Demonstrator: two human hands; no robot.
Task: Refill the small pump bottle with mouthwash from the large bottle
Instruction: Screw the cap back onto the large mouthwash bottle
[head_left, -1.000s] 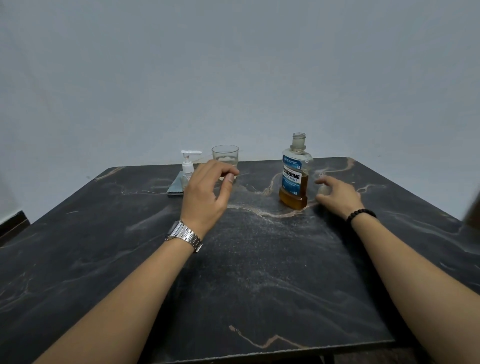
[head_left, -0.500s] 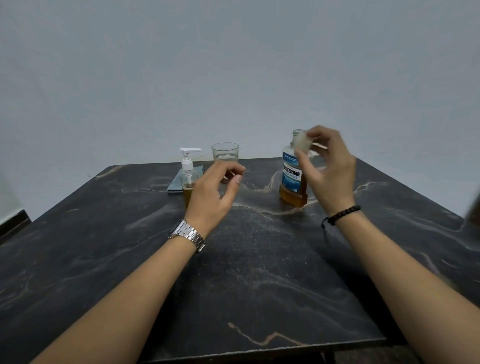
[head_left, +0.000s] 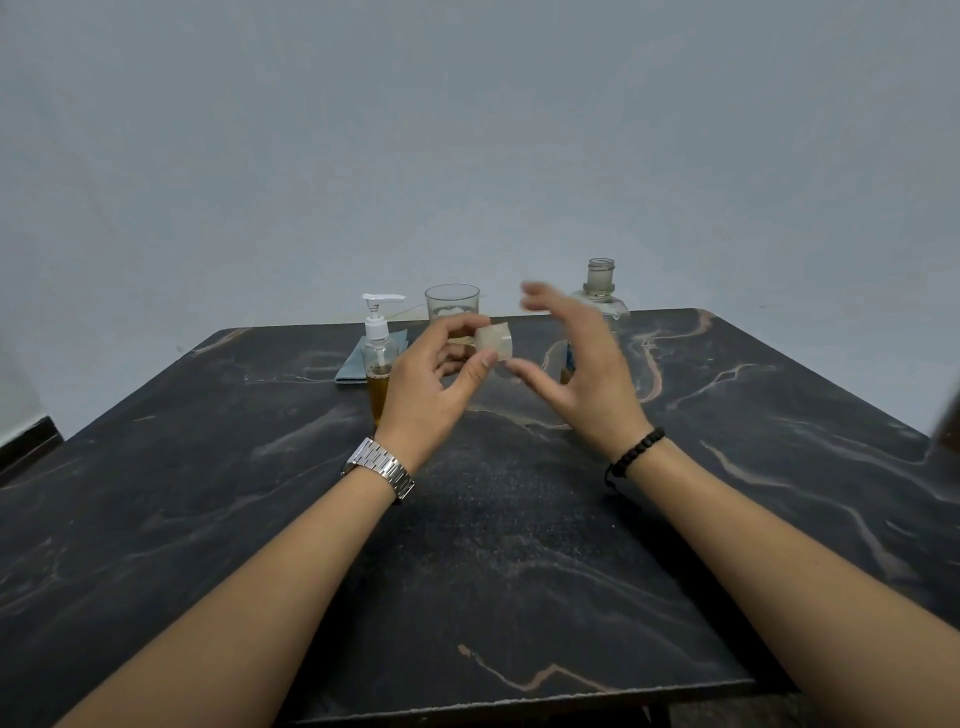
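My left hand (head_left: 431, 384) pinches a small translucent cap (head_left: 495, 341) between thumb and fingers above the table. Just right of the cap, my right hand (head_left: 582, 374) hovers with its fingers spread and blurred, holding nothing. The large mouthwash bottle (head_left: 600, 283) stands uncapped behind my right hand; only its neck and shoulder show. The small pump bottle (head_left: 378, 358), with a white pump head and amber liquid in its lower part, stands upright just left of my left hand.
An empty clear glass (head_left: 452, 306) stands at the back between the two bottles. A folded grey-blue cloth (head_left: 353, 366) lies behind the pump bottle. The dark marble table (head_left: 493, 545) reaches to its front edge near me. A plain wall stands behind.
My right hand carried the cap from the large bottle's neck leftward and down to my left hand, which now pinches it. My right hand's fingers have spread apart.
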